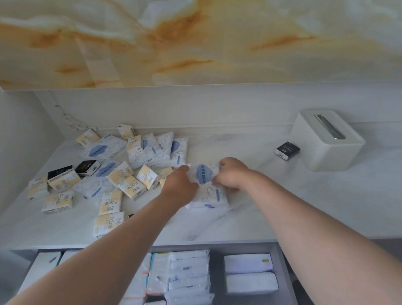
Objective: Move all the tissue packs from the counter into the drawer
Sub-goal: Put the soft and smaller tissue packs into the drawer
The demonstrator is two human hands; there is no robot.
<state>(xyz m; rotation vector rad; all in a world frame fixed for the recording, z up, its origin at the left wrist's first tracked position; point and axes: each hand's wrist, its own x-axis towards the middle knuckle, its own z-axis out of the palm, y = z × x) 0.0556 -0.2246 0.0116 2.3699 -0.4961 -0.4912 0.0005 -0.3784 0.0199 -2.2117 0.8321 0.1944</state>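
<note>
Several tissue packs lie scattered on the white counter [288, 199]: yellow "face" packs [110, 202], white-and-blue packs [156, 151] and small black packs [87, 167]. My left hand [181, 183] and my right hand [232, 173] both grip a white-and-blue tissue pack [206, 177] from either side, near the counter's middle. It sits on top of another white pack [211, 202]. Below the counter edge the open drawer [280, 259] holds rows of white packs [189, 273].
A white tissue box [327, 141] stands at the back right of the counter, with one small black pack [287, 151] beside it. A marble-patterned cupboard underside [205, 31] hangs overhead. A white wall closes off the left side.
</note>
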